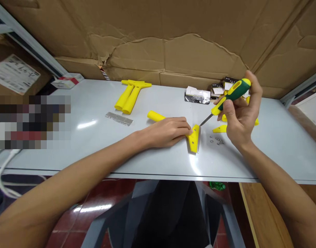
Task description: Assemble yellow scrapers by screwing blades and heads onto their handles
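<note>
My left hand (170, 131) is wrapped over the handle of a yellow scraper (193, 139) lying on the grey tabletop, its head with a thin metal blade pointing right. Two screws show in the head. My right hand (242, 117) grips a green and yellow screwdriver (237, 90) at a slant, its tip close to the upper right corner of the head; whether it touches, I cannot tell. Several small screws (219, 140) lie just right of the scraper. A flat yellow piece (220, 129) sits partly behind my right hand.
Two yellow handles (130, 96) and a flat metal blade pack (119, 118) lie to the left. Small boxes (197, 95) stand at the back right by the cardboard (137, 51). Cables (5, 172) hang at the left edge, and a red and white box (67, 81) sits behind.
</note>
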The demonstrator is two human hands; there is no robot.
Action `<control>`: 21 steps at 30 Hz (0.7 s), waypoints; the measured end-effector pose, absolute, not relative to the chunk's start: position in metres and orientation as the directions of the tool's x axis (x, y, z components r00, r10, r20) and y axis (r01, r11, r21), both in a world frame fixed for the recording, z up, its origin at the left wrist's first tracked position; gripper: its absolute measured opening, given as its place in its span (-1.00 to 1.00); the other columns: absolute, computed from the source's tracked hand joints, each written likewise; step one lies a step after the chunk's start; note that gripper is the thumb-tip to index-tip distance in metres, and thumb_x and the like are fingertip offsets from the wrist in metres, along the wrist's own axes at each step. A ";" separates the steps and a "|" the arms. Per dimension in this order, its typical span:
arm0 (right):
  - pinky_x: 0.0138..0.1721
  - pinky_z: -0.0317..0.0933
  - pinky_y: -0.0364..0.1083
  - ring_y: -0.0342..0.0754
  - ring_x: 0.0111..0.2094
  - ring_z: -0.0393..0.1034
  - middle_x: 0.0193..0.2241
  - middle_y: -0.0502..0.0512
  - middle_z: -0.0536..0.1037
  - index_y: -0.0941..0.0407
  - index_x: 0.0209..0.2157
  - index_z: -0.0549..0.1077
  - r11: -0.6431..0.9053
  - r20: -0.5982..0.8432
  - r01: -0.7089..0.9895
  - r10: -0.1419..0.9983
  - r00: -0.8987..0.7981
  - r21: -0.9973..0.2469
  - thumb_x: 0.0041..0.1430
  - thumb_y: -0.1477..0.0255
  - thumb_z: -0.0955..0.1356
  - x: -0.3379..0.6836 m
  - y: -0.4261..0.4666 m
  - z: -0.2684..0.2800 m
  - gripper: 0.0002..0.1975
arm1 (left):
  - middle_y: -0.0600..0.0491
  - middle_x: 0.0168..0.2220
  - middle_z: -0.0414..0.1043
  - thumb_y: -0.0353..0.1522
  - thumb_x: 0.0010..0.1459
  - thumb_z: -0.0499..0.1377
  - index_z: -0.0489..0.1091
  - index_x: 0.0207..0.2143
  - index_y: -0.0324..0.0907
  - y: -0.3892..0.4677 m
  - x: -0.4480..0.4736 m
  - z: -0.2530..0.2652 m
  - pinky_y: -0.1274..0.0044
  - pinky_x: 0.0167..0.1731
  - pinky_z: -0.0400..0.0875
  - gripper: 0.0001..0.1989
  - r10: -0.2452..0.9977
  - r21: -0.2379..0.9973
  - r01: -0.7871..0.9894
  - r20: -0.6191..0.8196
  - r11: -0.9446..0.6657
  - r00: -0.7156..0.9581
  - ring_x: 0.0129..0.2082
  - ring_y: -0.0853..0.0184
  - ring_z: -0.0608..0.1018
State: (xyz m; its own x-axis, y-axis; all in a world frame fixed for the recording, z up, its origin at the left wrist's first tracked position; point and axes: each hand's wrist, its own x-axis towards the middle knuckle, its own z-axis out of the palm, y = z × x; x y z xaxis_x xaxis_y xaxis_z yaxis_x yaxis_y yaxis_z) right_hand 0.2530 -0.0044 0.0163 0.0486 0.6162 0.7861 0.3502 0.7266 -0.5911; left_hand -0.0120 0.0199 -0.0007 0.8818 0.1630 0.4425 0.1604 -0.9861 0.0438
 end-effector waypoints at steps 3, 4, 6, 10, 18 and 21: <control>-0.48 0.51 0.00 0.15 -0.10 0.67 -0.11 0.13 0.59 -0.35 0.53 0.10 0.736 0.771 0.347 0.635 -0.054 -0.582 0.53 -0.09 0.33 0.253 -0.004 0.012 -0.32 | -0.09 0.05 0.73 -0.47 0.58 0.11 0.63 0.10 -0.20 0.021 -0.015 0.005 0.36 -0.04 0.63 -0.71 0.169 0.145 0.119 0.407 -0.982 0.898 0.00 0.21 0.63; -0.48 0.52 0.00 0.15 -0.11 0.67 -0.12 0.12 0.58 -0.36 0.54 0.10 0.741 0.765 0.333 0.638 -0.081 -0.583 0.52 -0.10 0.33 0.253 -0.005 0.011 -0.30 | -0.08 0.08 0.73 -0.48 0.58 0.10 0.63 0.13 -0.18 0.021 -0.015 0.007 0.36 -0.03 0.62 -0.69 0.182 0.182 0.119 0.387 -0.976 0.904 0.02 0.21 0.62; -0.49 0.53 0.01 0.15 -0.14 0.66 -0.12 0.11 0.56 -0.36 0.55 0.14 0.761 0.769 0.290 0.629 -0.113 -0.580 0.47 -0.11 0.39 0.253 -0.006 0.009 -0.26 | -0.06 0.12 0.73 -0.51 0.57 0.09 0.65 0.15 -0.15 0.023 -0.016 0.009 0.34 0.00 0.62 -0.65 0.215 0.259 0.126 0.351 -0.958 0.911 0.02 0.21 0.60; -0.38 0.61 0.09 0.17 -0.17 0.66 -0.13 0.12 0.56 -0.36 0.54 0.22 0.784 0.778 0.243 0.612 -0.141 -0.572 0.37 -0.08 0.50 0.253 -0.005 0.005 -0.18 | -0.05 0.14 0.74 -0.52 0.56 0.09 0.67 0.14 -0.12 0.026 -0.016 0.007 0.31 0.02 0.62 -0.63 0.241 0.336 0.120 0.346 -0.934 0.907 0.02 0.20 0.59; -0.38 0.66 0.12 0.18 -0.14 0.68 -0.14 0.12 0.53 -0.34 0.55 0.21 0.803 0.788 0.250 0.588 -0.182 -0.542 0.49 0.08 0.42 0.253 -0.005 0.003 -0.30 | -0.05 0.12 0.75 -0.53 0.53 0.13 0.67 0.14 -0.12 0.030 -0.016 0.002 0.33 0.03 0.64 -0.64 0.246 0.340 0.114 0.376 -0.934 0.894 0.01 0.21 0.62; -0.39 0.65 0.11 0.17 -0.15 0.67 -0.15 0.10 0.53 -0.34 0.55 0.22 0.813 0.798 0.250 0.573 -0.187 -0.525 0.48 0.05 0.43 0.252 -0.006 0.004 -0.29 | -0.04 0.12 0.75 -0.55 0.51 0.14 0.67 0.14 -0.15 0.030 -0.016 0.003 0.34 0.03 0.65 -0.65 0.249 0.356 0.111 0.371 -0.928 0.895 0.02 0.22 0.62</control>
